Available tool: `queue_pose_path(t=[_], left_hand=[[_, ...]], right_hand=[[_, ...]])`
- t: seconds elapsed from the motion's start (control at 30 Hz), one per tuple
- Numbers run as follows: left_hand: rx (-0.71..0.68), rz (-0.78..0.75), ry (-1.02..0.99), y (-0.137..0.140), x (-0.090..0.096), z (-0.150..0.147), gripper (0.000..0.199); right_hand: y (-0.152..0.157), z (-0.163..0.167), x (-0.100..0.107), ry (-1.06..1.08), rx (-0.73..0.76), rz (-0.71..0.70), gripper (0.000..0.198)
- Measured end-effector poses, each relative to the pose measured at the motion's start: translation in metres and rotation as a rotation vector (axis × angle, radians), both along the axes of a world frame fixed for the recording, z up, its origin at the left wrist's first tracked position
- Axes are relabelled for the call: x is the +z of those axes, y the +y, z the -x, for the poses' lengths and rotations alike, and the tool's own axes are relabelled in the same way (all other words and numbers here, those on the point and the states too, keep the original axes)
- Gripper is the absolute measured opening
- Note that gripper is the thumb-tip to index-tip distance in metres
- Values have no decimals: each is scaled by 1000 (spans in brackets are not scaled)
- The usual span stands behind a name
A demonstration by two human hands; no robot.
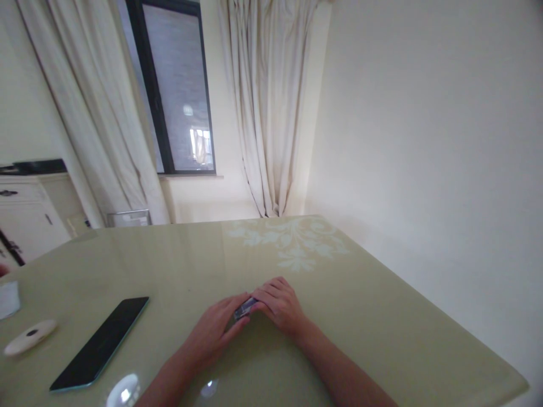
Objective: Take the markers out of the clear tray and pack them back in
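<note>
Between my two hands, above the middle of the table (360, 333), is a small oblong object (245, 308) with a dark, shiny, partly clear-looking surface. Its kind cannot be made out. My left hand (214, 328) grips its near left end, thumb below and fingers above. The fingers of my right hand (280, 305) close over the other end and hide it. Left of my hands lies a dark-screened phone or tablet (102, 345) with a teal edge, set at a slant and touched by neither hand.
A white oval device (30, 337) with a dark spot and a folded white sheet (8, 299) lie at the far left. Behind the table are curtains (271, 107), a window (178, 85) and a white cabinet (34, 215). A wall (424, 141) runs along the right.
</note>
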State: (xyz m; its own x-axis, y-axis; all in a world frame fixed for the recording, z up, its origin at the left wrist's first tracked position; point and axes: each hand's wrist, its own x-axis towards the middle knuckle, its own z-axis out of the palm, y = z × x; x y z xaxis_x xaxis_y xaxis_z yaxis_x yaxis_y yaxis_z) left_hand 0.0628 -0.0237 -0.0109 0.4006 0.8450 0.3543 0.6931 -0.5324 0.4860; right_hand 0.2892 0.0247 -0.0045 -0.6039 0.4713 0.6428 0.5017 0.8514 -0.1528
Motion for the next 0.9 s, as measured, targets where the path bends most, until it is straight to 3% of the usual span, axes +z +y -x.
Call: queue_pose_path(t=[0.13,0.3,0.4,0.67,0.73,0.83,0.9], left_hand=[[28,24,-44,-2,1,-3,45],[96,110,-223,-3,7,0,45],[100,128,-296,-3,10,3,46],[76,163,-330,-3,14,5,43],[57,160,-309,-5,14,4,42],[50,152,-280,-8,15,-2,41],[78,163,-294,-10,15,-7,42]], right_hand=[[4,-5,1,68,-29,36,39],[12,-35,12,196,-117,130,49],[16,-45,12,165,-77,203,50],[14,-37,6,263,-40,238,35],[13,-34,8,296,-78,252,35],[12,-29,9,339,-160,285,49],[12,-26,8,387,-206,334,44]])
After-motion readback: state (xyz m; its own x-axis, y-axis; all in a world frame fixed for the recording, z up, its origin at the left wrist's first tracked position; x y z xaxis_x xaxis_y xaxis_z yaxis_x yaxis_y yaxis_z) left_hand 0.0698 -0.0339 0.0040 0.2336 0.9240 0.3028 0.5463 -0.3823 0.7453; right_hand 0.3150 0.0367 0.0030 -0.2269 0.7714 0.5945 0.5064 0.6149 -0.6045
